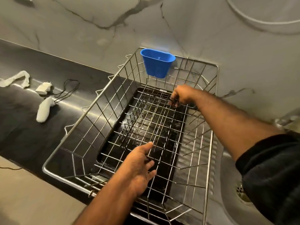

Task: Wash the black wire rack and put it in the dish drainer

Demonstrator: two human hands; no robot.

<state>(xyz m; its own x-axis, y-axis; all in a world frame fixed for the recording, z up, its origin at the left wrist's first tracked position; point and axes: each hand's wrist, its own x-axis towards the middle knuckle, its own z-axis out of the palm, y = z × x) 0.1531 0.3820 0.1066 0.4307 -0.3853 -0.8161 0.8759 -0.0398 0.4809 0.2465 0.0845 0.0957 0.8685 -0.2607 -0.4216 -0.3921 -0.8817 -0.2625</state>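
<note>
The black wire rack lies flat inside the steel wire dish drainer, over a dark tray at the drainer's bottom. My right hand reaches into the far end and its fingers pinch the rack's far edge. My left hand is at the near end of the rack, with its fingers spread and its fingertips touching the wires there. A dark sleeve covers my right upper arm.
A blue plastic cup hangs on the drainer's far wall. On the dark counter at left lie a white bottle, a white plug with a black cord and a crumpled cloth. The sink drain is at right.
</note>
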